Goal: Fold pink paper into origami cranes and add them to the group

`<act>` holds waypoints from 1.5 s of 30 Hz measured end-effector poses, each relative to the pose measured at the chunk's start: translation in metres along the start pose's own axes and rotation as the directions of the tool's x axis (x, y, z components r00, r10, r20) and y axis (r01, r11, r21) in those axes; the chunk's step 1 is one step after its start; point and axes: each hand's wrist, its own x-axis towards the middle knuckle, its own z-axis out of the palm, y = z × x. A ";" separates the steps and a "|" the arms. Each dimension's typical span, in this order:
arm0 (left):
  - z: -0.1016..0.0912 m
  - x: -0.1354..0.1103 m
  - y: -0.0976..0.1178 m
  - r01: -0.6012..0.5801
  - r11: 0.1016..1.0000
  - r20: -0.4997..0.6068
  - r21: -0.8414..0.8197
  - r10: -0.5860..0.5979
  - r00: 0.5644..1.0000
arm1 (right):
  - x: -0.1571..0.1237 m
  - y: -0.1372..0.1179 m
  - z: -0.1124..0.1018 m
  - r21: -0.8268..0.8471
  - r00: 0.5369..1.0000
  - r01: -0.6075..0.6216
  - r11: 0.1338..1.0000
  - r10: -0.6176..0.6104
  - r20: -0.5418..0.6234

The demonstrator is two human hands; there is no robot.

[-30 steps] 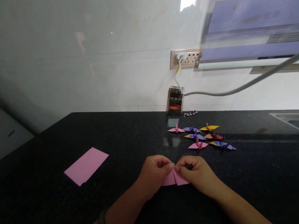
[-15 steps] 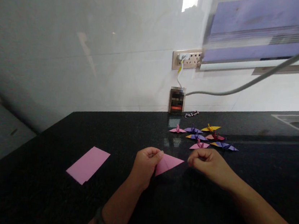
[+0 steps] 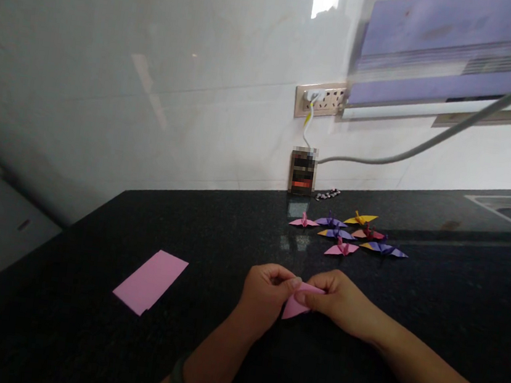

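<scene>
1. at the worktop (image 3: 213,236), the folded pink paper (image 3: 293,310) sits between both hands, seemingly so its edges stay aligned.
2. left hand (image 3: 264,295): fingers pinched shut on its upper left edge, likely as an anchor.
3. right hand (image 3: 341,304): thumb pressed across its face, fingers closed behind, perhaps keeping it flat.
4. loose paper (image 3: 150,282) and cranes (image 3: 338,234) lie apart, probably leaving elbow room.
</scene>
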 end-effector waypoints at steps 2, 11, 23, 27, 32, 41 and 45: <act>0.000 0.000 -0.002 -0.016 0.999 -0.017 0.037 0.017 1.000 | 0.000 -0.001 -0.003 0.007 0.999 -0.039 0.999 0.039 0.002; -0.005 0.005 -0.001 -0.002 0.999 -0.081 -0.040 -0.001 0.997 | 0.000 -0.004 -0.012 0.048 0.998 -0.004 0.999 0.007 -0.057; -0.001 0.003 0.005 0.151 0.968 0.029 -0.198 -0.149 0.988 | 0.002 -0.005 0.004 0.335 0.991 -0.015 0.942 0.059 -0.121; -0.004 0.001 0.007 0.215 0.972 0.209 -0.098 -0.192 0.959 | 0.001 -0.005 0.001 0.331 0.981 0.048 0.942 0.018 -0.194; -0.007 0.001 0.005 0.205 0.955 0.226 -0.214 -0.155 0.962 | -0.003 -0.012 -0.002 0.242 0.984 0.098 0.965 -0.057 -0.167; -0.007 0.005 0.005 0.101 0.983 0.131 -0.157 -0.080 0.988 | -0.001 -0.008 -0.006 -0.052 0.963 0.130 0.990 -0.139 -0.230; -0.010 0.004 0.008 0.134 0.982 0.241 -0.135 -0.098 0.966 | -0.005 -0.011 -0.009 -0.013 0.972 0.146 0.989 -0.146 -0.187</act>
